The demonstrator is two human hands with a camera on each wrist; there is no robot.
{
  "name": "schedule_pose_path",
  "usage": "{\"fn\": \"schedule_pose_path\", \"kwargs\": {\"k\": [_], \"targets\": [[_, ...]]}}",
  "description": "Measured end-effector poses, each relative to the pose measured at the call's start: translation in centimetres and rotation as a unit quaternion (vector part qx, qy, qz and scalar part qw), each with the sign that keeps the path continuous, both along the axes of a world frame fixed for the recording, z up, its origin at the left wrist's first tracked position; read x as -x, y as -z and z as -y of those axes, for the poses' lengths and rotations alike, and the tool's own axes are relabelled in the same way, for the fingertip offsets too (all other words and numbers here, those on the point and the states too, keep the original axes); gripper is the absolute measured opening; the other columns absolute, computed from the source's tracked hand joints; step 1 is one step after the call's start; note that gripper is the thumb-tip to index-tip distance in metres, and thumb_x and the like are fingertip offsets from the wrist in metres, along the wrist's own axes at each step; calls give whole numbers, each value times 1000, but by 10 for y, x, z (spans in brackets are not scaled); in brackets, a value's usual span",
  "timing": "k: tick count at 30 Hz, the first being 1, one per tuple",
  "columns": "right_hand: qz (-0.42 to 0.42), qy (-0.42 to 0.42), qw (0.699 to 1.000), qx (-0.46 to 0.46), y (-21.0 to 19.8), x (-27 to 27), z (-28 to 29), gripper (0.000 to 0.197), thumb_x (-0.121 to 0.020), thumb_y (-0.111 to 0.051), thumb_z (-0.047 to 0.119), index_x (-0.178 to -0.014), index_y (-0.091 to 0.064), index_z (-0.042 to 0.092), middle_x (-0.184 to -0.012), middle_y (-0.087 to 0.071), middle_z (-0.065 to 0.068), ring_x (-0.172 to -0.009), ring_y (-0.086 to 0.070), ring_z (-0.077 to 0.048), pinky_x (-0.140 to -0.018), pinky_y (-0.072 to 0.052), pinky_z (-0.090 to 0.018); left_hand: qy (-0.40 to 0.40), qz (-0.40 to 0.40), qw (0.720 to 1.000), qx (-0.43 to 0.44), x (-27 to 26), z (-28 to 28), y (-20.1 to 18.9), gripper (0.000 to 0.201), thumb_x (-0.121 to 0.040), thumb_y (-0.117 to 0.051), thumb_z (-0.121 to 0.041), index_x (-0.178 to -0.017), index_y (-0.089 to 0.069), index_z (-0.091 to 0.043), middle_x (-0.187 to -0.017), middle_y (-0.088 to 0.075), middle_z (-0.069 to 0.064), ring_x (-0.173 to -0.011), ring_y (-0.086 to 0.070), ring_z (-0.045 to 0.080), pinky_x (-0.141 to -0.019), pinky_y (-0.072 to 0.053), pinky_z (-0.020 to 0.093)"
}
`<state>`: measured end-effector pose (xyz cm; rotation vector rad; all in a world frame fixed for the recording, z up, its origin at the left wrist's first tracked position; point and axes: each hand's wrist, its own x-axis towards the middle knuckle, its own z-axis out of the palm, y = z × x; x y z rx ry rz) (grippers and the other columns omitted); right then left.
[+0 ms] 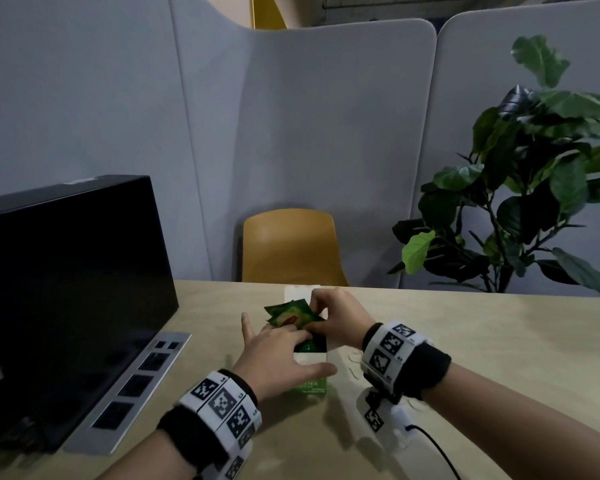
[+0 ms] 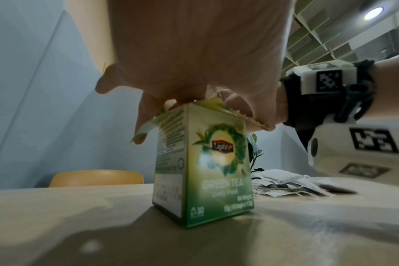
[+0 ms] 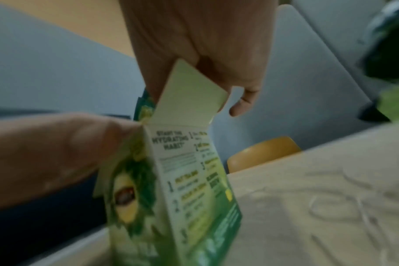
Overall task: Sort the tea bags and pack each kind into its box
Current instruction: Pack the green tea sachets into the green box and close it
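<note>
A green tea box (image 1: 311, 385) stands upright on the table with its top flaps open; its printed front (image 2: 216, 162) faces the left wrist view. My left hand (image 1: 278, 351) grips the box at its top, thumb across the near flap, fingers over the opening. My right hand (image 1: 331, 317) pinches a bunch of green tea bags (image 1: 291, 314) tilted above the far side of the opening. In the right wrist view the box (image 3: 182, 189) shows a raised side flap against my right hand (image 3: 205, 45). A pile of white tea bags (image 2: 292, 183) lies on the table right of the box.
A black monitor (image 1: 66, 289) on a silver base (image 1: 136, 386) fills the table's left side. A yellow chair (image 1: 288, 247) stands beyond the far edge and a leafy plant (image 1: 534, 168) at the right. Grey partitions (image 1: 326, 133) close off the back.
</note>
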<state>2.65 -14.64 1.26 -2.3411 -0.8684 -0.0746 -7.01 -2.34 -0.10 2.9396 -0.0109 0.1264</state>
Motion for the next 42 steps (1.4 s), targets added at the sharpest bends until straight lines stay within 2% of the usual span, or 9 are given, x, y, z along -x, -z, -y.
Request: {"fn": "schedule_pose_path", "kwargs": {"k": [4,10,12,16,22,26,31,36,42], "targets": [[40,-8,997,73,-8,0,4,25,-77,-70,30,-89,-59,11,-97,-59,-6,-85,-42,-17,-71,-35,-30,13,-7,998,62,6,-5,-6,69,-69,-36,-84,-122,-54,-43,-131,-53,-19,-127,-42,10,-105,16,63],[33,17,995,92,-6,2,4,24,-75,-69,38,-80,-61,15,-80,-63,-4,-78,-55,-24,-76,-44,-35,14,39,977,211,16,-18,-21,5,-83,-60,-46,-82,-64,-48,-100,-61,-27,-105,-51,5,-111,-11,62],[48,13,994,100,-3,3,1,22,-76,-68,37,-72,-53,20,-72,-56,1,-74,-50,-22,-74,-38,-33,20,19,968,250,18,-20,-22,15,-84,-62,-33,-83,-64,-48,-104,-60,-24,-112,-52,11,-109,-23,59],[93,8,984,149,-6,2,-5,32,-78,-63,33,-56,-42,26,-57,-44,10,-67,-45,-19,-70,-31,-31,17,31,974,225,19,-16,-19,22,-85,-62,-25,-81,-62,-47,-102,-58,-26,-114,-51,11,-110,-20,57],[91,1,990,111,-4,0,-5,34,-72,-71,41,-60,-42,26,-56,-42,9,-64,-44,-20,-61,-31,-28,36,59,966,251,16,-18,-17,38,-77,-68,-23,-100,-44,-41,-108,-53,-21,-108,-52,7,-99,-39,49],[114,-4,986,125,-3,0,-4,30,-75,-69,41,-67,-47,21,-63,-48,2,-65,-46,-21,-60,-31,-28,16,65,971,231,13,-16,-16,39,-77,-65,-28,-101,-38,-43,-104,-51,-25,-104,-53,7,-101,-33,53],[82,-3,990,118,-5,0,-5,33,-79,-65,27,-55,-43,23,-58,-47,4,-62,-48,-21,-51,-31,-26,-11,22,997,69,11,-15,-13,37,-90,-50,-40,-126,-42,-37,-120,-56,-17,-119,-49,10,-110,3,66],[14,-4,999,32,2,0,-2,24,-73,-74,34,-65,-56,20,-65,-56,1,-62,-49,-18,-57,-36,-26,-5,10,1000,8,8,-14,-13,35,-93,-40,-44,-126,-39,-31,-126,-44,-10,-123,-43,11,-109,5,67],[25,-4,997,66,0,-3,-3,29,-71,-74,41,-69,-55,21,-71,-60,-2,-67,-52,-20,-58,-40,-28,-9,-8,999,-53,6,-15,-8,37,-96,-30,-44,-127,-43,-27,-137,-38,-7,-128,-40,11,-104,13,69]]}}
